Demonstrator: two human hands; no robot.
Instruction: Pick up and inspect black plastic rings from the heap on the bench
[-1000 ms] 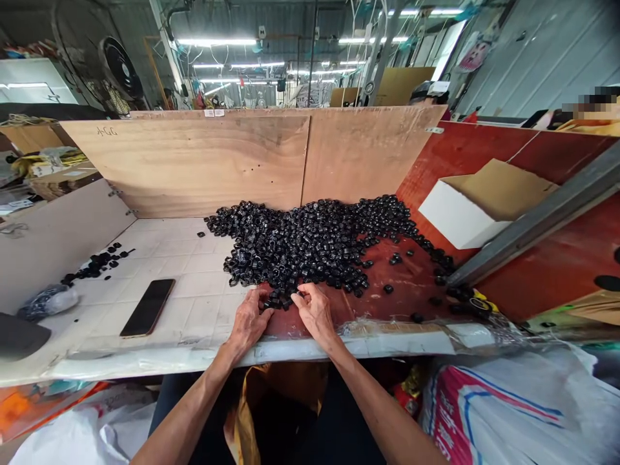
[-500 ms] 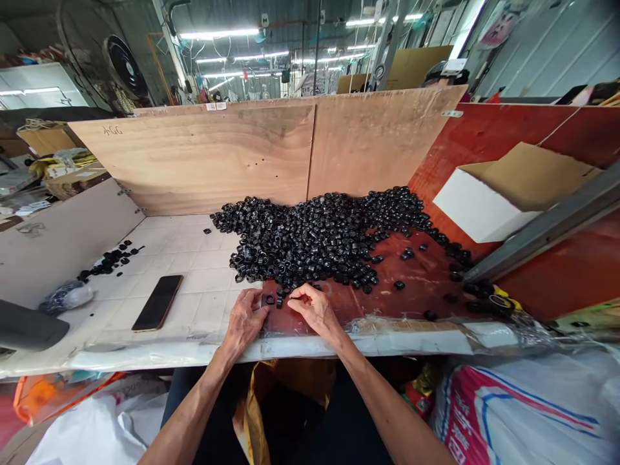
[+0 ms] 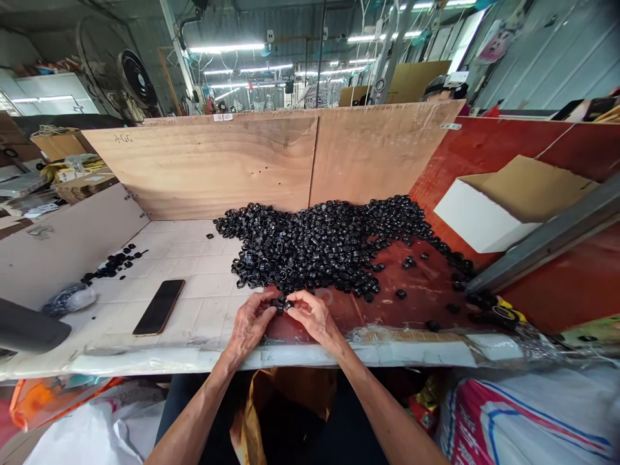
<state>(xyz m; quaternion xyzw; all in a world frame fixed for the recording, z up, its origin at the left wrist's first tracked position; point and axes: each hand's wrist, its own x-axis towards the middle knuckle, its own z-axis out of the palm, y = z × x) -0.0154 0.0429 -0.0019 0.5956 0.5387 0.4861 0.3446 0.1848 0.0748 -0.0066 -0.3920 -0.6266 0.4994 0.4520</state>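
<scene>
A big heap of small black plastic rings (image 3: 329,242) lies in the middle of the bench, against the plywood back wall. Both hands meet at the heap's near edge. My left hand (image 3: 249,326) and my right hand (image 3: 314,316) each pinch the same few black rings (image 3: 281,303) held between their fingertips, just above the red board (image 3: 416,300). Fingers of both hands are curled together.
A dark phone (image 3: 159,307) lies flat on the pale tiled surface at left. Beyond it sits a small scatter of black rings (image 3: 113,263) and a plastic bag (image 3: 68,298). A white cardboard box (image 3: 508,206) leans at right. Sacks (image 3: 527,413) sit below the bench edge.
Both hands drew back from the heap's edge and came together, lifting a few rings between their fingertips. The camera view shifted slightly.
</scene>
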